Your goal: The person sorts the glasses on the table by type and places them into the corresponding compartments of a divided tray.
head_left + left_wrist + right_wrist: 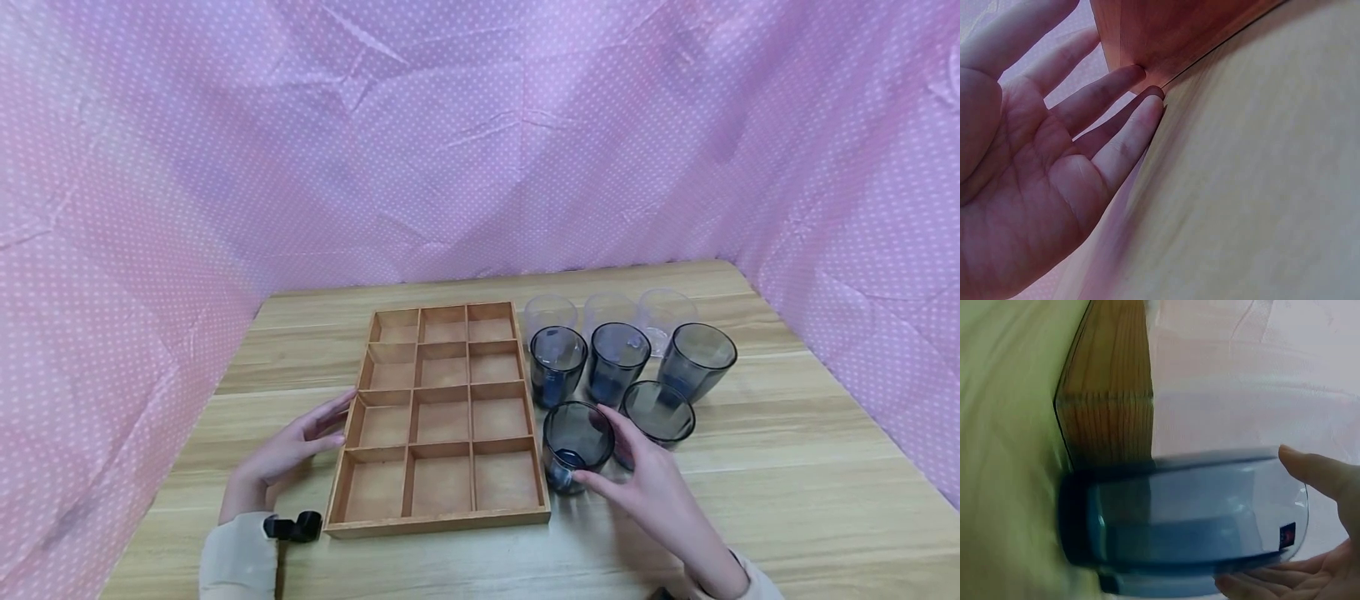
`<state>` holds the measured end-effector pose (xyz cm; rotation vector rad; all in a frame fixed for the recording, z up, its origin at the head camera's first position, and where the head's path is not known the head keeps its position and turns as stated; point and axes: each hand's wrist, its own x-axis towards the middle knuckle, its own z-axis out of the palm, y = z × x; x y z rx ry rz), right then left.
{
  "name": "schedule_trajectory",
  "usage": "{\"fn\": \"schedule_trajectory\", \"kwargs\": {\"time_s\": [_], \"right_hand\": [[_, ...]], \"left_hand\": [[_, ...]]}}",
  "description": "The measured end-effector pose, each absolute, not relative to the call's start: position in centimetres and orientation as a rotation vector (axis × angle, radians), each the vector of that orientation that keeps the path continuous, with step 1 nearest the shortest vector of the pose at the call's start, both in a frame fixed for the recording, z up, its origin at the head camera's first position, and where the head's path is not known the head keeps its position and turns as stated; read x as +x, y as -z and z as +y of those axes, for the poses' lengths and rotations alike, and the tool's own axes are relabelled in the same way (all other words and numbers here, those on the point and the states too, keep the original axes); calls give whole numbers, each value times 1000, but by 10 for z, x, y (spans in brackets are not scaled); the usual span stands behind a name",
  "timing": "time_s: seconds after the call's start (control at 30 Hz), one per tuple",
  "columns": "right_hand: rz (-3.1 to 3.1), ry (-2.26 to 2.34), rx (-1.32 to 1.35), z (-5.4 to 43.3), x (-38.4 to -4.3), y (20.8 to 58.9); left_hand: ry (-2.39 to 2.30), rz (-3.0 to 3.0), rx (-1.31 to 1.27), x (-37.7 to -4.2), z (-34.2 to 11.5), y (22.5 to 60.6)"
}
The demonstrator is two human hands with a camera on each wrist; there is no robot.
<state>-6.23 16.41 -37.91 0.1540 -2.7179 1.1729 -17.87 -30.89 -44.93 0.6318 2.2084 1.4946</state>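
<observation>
With thumb and fingers on either side near its rim, my right hand (651,485) holds a smoky dark drinking glass (557,462) upright at the front right corner of a wooden compartment box (438,524). In the right wrist view, a small dark label (1287,537) shows near the rim of this glass. Fairly straight fingers of my left hand (294,450) touch the box's left side. The left wrist view shows those fingertips low against the wood, close to the tabletop. The box's square compartments hold nothing.
Right of the box stand several more dark glasses, one (658,415) directly beside my right hand. A row of clear glasses (550,310) is behind them, partly hidden. Pink dotted cloth (480,167) hangs around the wooden table (810,467). A black strap (292,527) is on my left wrist.
</observation>
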Motion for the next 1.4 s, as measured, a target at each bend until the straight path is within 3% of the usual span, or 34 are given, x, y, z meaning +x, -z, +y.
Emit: {"fn": "schedule_trajectory", "kwargs": {"time_s": [0.6,1.4], "right_hand": [[-2614,-1584,13,158,-65,391],[-2489,-1392,21,154,-60,385]], "left_hand": [[-1488,2222,606,-177,-308,449],[-1503,2187,624,-180,-308,450]]}}
